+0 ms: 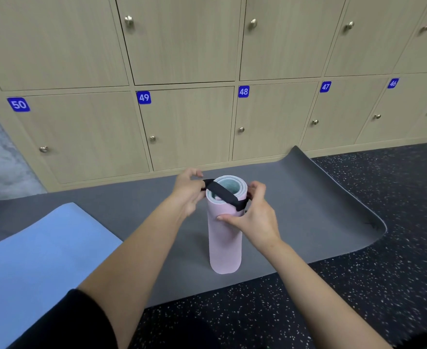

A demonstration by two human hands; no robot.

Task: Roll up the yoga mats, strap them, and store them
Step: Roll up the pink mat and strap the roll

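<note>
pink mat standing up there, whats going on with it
A person is strapping a rolled pink mat that stands upright on an unrolled grey mat. The left hand and right hand each grip an end of a black strap, which lies across the roll's open top, not yet around it. A blue mat lies flat on the left, before closed numbered lockers.

A rolled mat [224,238] stood upright on a flat mat [295,210] spread over the floor [358,285], a strap [223,193] lying across its top. Another flat mat [31,260] lay near left; lockers [182,71] ran along the far side.
</note>
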